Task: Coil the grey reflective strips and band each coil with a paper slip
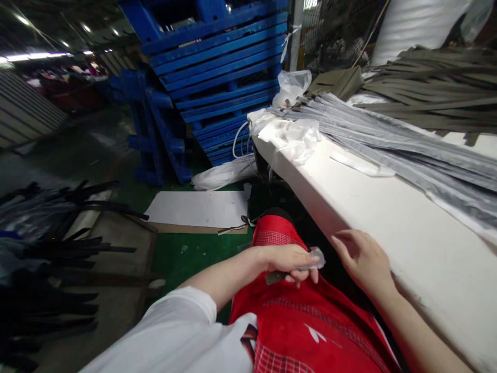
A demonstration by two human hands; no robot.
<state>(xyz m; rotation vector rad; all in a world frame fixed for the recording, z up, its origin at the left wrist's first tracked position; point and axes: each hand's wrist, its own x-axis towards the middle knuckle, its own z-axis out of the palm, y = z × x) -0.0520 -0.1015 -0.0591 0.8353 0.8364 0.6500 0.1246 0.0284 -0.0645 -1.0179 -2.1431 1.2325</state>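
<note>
My left hand [289, 263] rests over my lap on red cloth [310, 321], fingers pinched round a small folded grey strip piece [310, 261] whose clear end sticks out to the right. My right hand [363, 259] lies at the near edge of the white table [388, 207], fingers loosely curled and apart, nothing in them. It is a short way right of the grey piece, not touching it.
Long grey strips [388, 140] and olive strips [435, 88] are piled across the table's far side, with crumpled plastic bags [291, 134]. Blue pallets [221, 77] stand ahead. Black strips [58, 233] lie stacked at the left; a white sheet [198, 210] lies on the green floor.
</note>
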